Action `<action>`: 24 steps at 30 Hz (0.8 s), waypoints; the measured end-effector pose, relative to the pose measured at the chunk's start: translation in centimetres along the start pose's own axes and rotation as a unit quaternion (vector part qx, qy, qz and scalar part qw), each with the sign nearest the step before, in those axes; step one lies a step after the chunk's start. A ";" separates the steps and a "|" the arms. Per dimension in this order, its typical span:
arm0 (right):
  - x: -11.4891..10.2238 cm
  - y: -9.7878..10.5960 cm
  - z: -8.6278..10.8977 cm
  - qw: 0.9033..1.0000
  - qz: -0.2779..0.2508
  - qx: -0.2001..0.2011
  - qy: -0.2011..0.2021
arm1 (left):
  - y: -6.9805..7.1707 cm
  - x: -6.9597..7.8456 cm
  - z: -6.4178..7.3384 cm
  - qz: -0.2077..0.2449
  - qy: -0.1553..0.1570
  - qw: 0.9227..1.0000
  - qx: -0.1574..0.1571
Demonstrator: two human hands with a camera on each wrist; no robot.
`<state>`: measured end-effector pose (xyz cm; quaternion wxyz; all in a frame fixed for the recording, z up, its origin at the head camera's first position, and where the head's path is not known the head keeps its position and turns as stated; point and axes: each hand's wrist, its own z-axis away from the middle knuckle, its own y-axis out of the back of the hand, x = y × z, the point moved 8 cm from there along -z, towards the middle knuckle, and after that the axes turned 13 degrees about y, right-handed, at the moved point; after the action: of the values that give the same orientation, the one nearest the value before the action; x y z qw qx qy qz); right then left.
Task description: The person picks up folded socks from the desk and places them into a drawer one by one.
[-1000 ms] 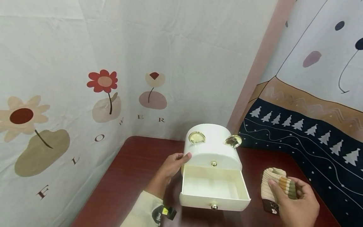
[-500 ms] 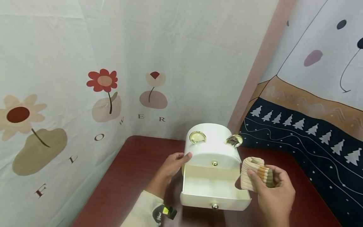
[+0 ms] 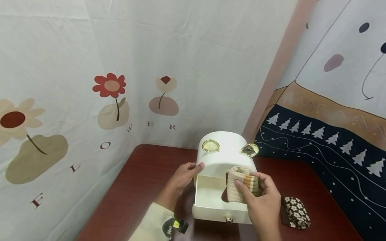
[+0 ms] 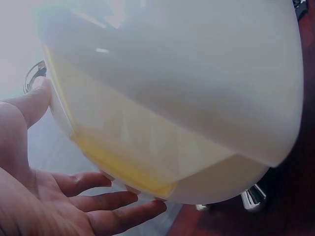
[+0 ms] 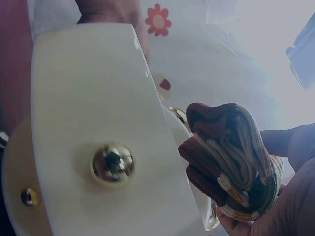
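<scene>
In the head view, a small white drawer box (image 3: 223, 144) with gold-rimmed round ears stands on the table, its lower drawer (image 3: 209, 192) pulled out. My left hand (image 3: 184, 174) rests against the box's left side, thumb near the front edge; in the left wrist view its fingers (image 4: 123, 216) lie nearly straight along the wall. Over the right part of the drawer, my right hand (image 3: 265, 197) pinches a folded pair of ribbed socks (image 3: 236, 187), cream with orange and green stripes and dark red ends. In the right wrist view, the socks (image 5: 236, 157) are beside the drawer front.
A dark folded cloth bundle with white flowers (image 3: 297, 212) lies on the reddish-brown table (image 3: 144, 174), right of the box. Gold knobs stick out, one on the drawer front (image 5: 113, 164). Printed cloth walls (image 3: 181, 60) stand behind and at the right.
My right hand has carried the folded socks leftward from the table's right side to over the drawer, uncovering the flowered bundle. The left hand and box have stayed put.
</scene>
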<state>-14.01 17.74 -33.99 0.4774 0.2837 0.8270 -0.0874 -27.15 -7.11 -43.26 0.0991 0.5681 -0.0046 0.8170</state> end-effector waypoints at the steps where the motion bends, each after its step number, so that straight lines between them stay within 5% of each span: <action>1: 0.0 -0.3 0.1 1.000 -0.006 -0.004 0.000 | 0.0 0.0 0.0 -0.001 0.000 1.000 0.000; 17: 0.8 -4.7 0.9 0.994 -0.017 -0.107 -0.035 | 0.0 0.1 0.0 -0.001 -0.006 1.000 0.006; 24: 1.2 -6.5 1.4 0.983 0.011 -0.178 -0.042 | 0.0 0.1 0.0 0.008 -0.015 1.000 0.004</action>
<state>-17.02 12.29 -36.60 0.5556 0.1995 0.8054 0.0542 -27.13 -7.08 -43.20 0.0900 0.5809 -0.0070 0.8089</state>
